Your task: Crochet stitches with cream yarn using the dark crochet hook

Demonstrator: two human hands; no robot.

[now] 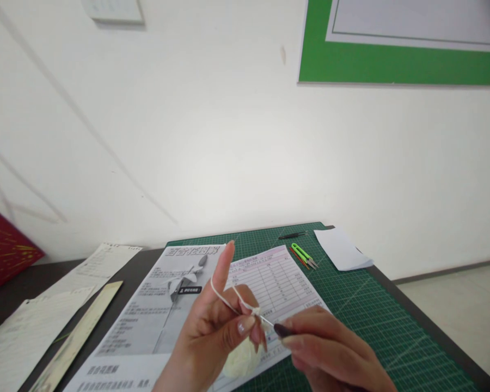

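Observation:
My left hand (218, 321) pinches a small piece of cream crochet work (256, 312) between thumb and fingers, its index finger raised. Cream yarn (218, 294) loops round that index finger and runs down to the stitches. In my right hand (330, 348) is a crochet hook (282, 330) with a dark handle, held like a pencil. Its thin metal shaft reaches into the work at my left fingertips; the tip itself is hidden. Below my hands a pale cream ball of yarn (240, 360) lies on the printed sheets, partly covered by my left fingers.
A green cutting mat (375, 321) covers much of the dark table. On it lie a printed table sheet (275, 272), green thread snips (302, 253), a black slim tool (293, 235) and white paper (343, 250). Leftward are a flower pattern sheet (126, 326), a ruler-like strip (81, 332) and handwritten papers (36, 321).

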